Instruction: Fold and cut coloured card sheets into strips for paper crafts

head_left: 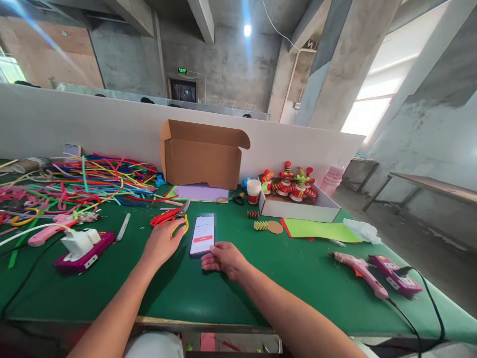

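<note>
A phone is in front of me, its bright screen showing a timer and a red button. My right hand pinches its lower right corner with the thumb on top; whether the phone is lifted I cannot tell. To the left, my left hand is closed at a curved yellow handle, its fingers partly hidden. Just beyond that hand lies a cutting tool with red handles and metal blades. How the yellow handle joins the red-handled tool is hidden.
Pipe cleaners heap at the left, near a power strip. A brown box stands behind. Paper cups and a white box of decorated figures are at right, with a glue gun and another strip.
</note>
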Available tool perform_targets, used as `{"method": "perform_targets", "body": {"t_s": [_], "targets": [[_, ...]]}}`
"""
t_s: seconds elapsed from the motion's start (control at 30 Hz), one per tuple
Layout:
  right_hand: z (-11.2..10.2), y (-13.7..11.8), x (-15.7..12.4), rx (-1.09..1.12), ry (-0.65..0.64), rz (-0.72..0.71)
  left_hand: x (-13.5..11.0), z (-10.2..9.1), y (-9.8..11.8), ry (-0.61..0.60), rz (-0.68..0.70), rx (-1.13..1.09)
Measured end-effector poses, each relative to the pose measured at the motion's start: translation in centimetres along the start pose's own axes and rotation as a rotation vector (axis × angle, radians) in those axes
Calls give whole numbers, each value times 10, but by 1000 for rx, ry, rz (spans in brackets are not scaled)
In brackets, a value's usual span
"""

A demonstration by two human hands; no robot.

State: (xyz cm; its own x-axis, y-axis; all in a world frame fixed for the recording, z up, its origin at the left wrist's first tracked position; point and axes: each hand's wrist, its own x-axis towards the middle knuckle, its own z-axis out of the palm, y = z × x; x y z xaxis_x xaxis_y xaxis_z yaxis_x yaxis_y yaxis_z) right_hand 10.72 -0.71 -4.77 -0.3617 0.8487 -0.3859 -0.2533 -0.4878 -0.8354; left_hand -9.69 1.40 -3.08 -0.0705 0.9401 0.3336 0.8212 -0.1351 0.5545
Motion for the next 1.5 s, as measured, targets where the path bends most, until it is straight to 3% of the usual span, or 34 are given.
{"method": "perform_targets", "body": {"t_s": [0.33, 0.57, 0.8, 0.87, 0.97, 1.03, 1.1, 1.17, 1.23, 1.37, 1.5], "targets": [[9, -9, -23, -95, 59, 16, 32, 23, -12, -162, -24, 422], [6, 1, -22, -73, 59, -10, 34, 33, -15, -142, -82, 480], [11, 0, -13, -38, 46, -13, 39, 22, -15, -91, -110, 455], [4, 3, -21, -26, 63, -26, 34, 18, -3, -48, -62, 432], [-21, 6, -42, -67, 91, -103, 21, 16, 31, -9, 131, 358], [-44, 2, -58, -169, 143, -202, 8, 19, 64, -85, 282, 315], [-68, -9, -73, -282, 257, -335, -5, 27, 97, -260, 393, 273], [-92, -26, -85, -306, 398, -471, -12, 41, 126, -438, 433, 240], [-113, -46, -95, -240, 491, -545, -11, 59, 147, -486, 439, 237], [-151, -78, -122, -143, 587, -605, 14, 100, 169, -454, 418, 262], [-182, -88, -151, -33, 775, -686, 33, 138, 184, -415, 445, 268]]}}
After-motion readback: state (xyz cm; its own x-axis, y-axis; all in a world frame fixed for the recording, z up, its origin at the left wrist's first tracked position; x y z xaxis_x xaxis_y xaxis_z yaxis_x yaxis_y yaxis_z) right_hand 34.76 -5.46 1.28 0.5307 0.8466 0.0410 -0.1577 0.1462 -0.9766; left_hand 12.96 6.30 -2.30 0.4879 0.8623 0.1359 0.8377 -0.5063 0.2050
